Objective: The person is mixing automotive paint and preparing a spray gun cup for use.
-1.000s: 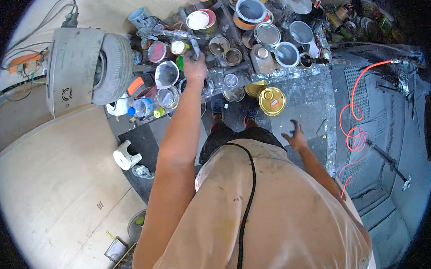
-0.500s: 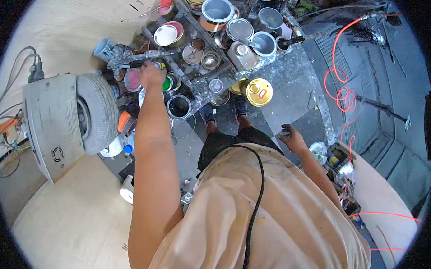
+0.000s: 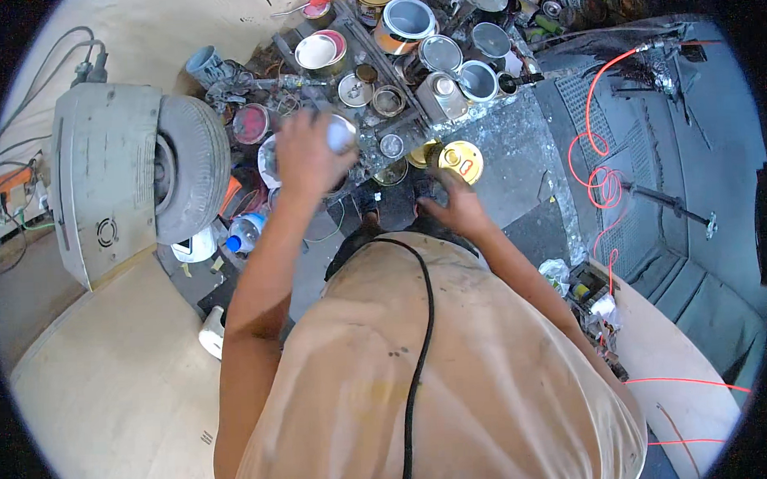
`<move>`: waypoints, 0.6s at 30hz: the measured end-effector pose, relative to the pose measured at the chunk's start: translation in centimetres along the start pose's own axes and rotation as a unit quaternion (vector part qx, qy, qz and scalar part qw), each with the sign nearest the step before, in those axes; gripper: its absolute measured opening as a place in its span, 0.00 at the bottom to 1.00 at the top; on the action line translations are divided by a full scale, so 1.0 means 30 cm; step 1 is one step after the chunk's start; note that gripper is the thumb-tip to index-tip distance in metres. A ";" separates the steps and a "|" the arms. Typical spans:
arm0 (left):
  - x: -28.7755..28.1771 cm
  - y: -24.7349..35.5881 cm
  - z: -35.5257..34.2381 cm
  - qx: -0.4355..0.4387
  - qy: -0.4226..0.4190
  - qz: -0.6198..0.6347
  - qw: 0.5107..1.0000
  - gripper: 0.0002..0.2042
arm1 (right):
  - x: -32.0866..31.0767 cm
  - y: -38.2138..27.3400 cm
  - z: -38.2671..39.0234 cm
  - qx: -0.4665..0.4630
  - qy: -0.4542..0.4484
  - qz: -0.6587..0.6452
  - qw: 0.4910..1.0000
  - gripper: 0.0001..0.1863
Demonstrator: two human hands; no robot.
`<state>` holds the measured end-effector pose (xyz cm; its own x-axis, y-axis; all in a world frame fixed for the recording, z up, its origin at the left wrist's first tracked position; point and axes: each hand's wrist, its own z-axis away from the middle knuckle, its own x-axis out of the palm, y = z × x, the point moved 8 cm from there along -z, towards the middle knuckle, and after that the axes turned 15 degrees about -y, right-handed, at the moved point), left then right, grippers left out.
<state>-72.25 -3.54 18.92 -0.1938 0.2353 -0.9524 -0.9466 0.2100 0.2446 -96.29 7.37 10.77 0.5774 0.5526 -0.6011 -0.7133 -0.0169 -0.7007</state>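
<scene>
My left hand [image 3: 306,153], smeared by motion, is raised over the cans at the workbench's near left. In its fingers is a pale, round-ended object [image 3: 339,135], too blurred to name. Beside that hand are a can with a pink top [image 3: 250,123] and a white-rimmed container [image 3: 268,162], partly covered by the hand. My right hand [image 3: 461,205], its fingertips stained dark, is in front of my body with thumb and fingers apart. It looks empty and is just below a gold-lidded can [image 3: 462,162]; I cannot tell whether they touch.
Paint cans, including a large grey-lined one [image 3: 409,19], and a metal tin [image 3: 443,98] crowd the bench. At left stands a grey machine [image 3: 107,177] with a tyre [image 3: 197,170]. A blue-capped bottle [image 3: 246,233] is below it. A red coiled hose [image 3: 599,185] hangs at right.
My left hand has moved right and nearer, lifting the pale round object from among the cans. My right hand has moved left and up toward the gold-lidded can. The view has shifted slightly.
</scene>
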 end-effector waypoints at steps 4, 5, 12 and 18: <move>0.077 0.188 0.117 0.078 -0.031 0.171 0.982 0.32 | -0.061 -0.222 -0.064 -0.105 0.071 0.049 0.991 0.35; 0.077 0.216 0.137 0.095 -0.023 0.216 0.972 0.30 | -0.073 -0.252 -0.054 -0.133 0.098 0.063 0.984 0.37; 0.053 0.269 0.187 0.216 -0.045 0.243 0.945 0.23 | -0.063 -0.203 -0.015 -0.086 0.049 0.011 0.995 0.41; 0.143 0.189 0.146 0.184 -0.080 0.387 0.900 0.16 | -0.081 -0.193 -0.011 -0.088 0.069 -0.008 0.994 0.40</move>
<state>-77.33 2.84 17.01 -0.6908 0.5736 -0.4403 -0.3888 0.2187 0.8950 -93.44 5.83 16.16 0.6464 0.4345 -0.6273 -0.6296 -0.1607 -0.7601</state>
